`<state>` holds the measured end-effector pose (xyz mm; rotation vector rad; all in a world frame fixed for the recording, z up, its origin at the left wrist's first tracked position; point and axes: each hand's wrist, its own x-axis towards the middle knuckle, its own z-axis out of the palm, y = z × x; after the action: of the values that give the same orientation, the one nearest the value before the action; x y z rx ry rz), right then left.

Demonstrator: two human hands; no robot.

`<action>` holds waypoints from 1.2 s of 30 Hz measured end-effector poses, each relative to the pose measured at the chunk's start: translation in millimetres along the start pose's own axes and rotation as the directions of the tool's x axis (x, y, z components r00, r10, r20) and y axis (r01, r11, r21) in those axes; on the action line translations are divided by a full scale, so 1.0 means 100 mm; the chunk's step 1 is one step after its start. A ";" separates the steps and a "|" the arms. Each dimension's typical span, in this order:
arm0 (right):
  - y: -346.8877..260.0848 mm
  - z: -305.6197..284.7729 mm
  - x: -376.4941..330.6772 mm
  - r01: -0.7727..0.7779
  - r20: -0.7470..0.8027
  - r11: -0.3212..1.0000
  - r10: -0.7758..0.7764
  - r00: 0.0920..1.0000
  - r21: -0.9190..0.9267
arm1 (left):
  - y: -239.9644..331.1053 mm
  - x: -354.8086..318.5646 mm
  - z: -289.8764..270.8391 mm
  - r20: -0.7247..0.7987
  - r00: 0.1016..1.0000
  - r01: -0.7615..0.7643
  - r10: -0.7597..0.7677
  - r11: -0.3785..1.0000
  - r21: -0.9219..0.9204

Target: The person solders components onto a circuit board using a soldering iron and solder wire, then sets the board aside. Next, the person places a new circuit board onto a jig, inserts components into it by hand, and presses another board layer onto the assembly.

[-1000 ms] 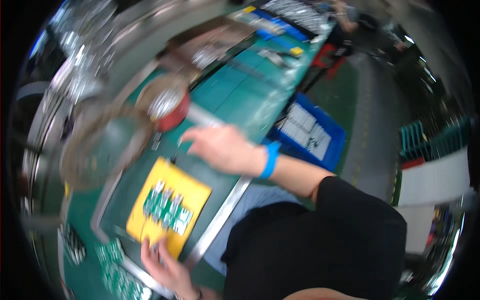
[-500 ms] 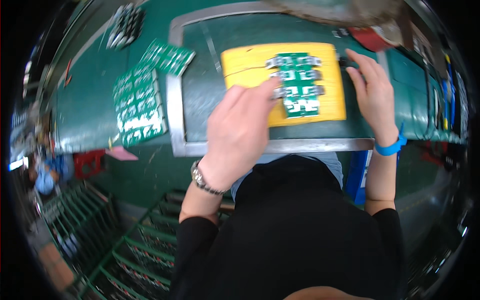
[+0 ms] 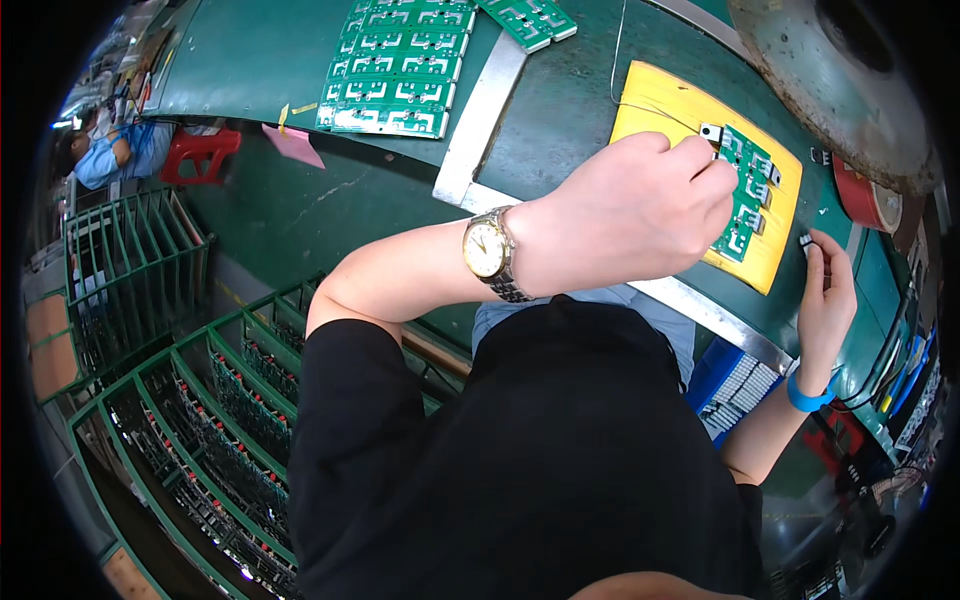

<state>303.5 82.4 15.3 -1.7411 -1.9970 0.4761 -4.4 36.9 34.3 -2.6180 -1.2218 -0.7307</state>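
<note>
A green circuit board (image 3: 748, 175) lies on a yellow pad (image 3: 664, 92), with several metal-tabbed components along its edges. One component (image 3: 711, 132) with a round hole in its tab shows at the board's upper left corner. My left hand (image 3: 645, 205) is closed over the board's left side, fingers curled down; its fingertips and anything in them are hidden. To the right of the pad, my right hand (image 3: 832, 290) pinches a small black electronic component (image 3: 806, 241) with a pale end, close to the tabletop.
Green circuit board panels (image 3: 395, 70) lie at the upper left, with another board (image 3: 530, 20) beside them. A metal strip (image 3: 484, 120) frames the work surface. At upper right are a large round worn metal object (image 3: 840, 80) and a red tape roll (image 3: 868, 197). Green racks (image 3: 200, 400) stand below left.
The view has turned, so the bench appears tilted and shifted. My left hand stays at the board's left edge, its fingers now more hidden. My right hand remains right of the pad.
</note>
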 end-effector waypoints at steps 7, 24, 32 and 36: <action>-0.14 -0.05 -0.07 0.137 0.016 0.975 -0.136 0.991 -0.176 | -0.03 0.01 -0.06 0.045 0.996 -0.070 0.073 0.996 -0.063; -0.56 0.19 -0.33 0.310 -0.114 0.919 -0.291 0.950 0.243 | 0.13 -0.09 0.14 0.008 0.895 0.388 -0.446 0.769 -0.508; -0.56 0.27 -0.31 0.415 -0.144 0.891 -0.394 0.908 0.182 | 0.16 -0.16 0.21 0.003 0.910 0.362 -0.415 0.789 -0.497; -0.55 0.28 -0.30 0.439 -0.153 0.886 -0.417 0.896 0.151 | 0.16 -0.15 0.22 -0.066 0.933 0.293 -0.353 0.854 -0.429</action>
<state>246.0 45.8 18.1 -1.1408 -2.0980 0.3803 7.3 24.2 9.0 -2.6275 -1.6426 -1.3518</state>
